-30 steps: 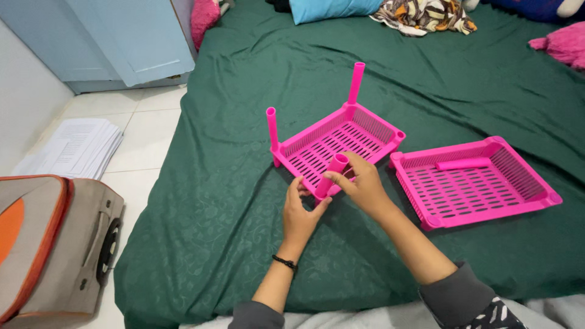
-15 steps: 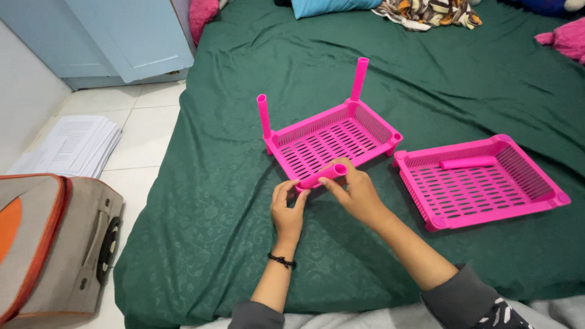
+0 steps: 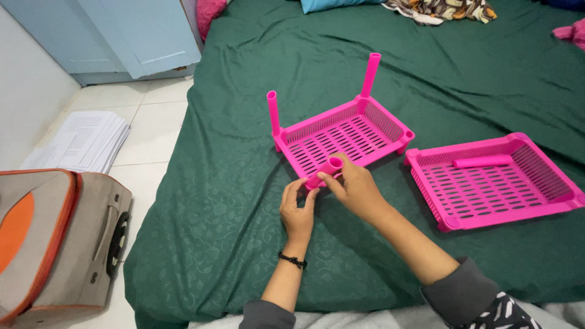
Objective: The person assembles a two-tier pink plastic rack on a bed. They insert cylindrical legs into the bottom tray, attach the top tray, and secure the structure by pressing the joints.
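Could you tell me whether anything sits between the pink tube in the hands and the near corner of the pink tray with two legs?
Nothing visible does. The right hand and left hand hold the pink tube tilted right at the near corner of the tray; only green bedsheet lies around it. The corner socket itself is hidden behind the hands.

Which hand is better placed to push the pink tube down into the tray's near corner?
Probably the right hand: it grips the tube by its upper end, while the left hand only steadies the lower end at the tray.
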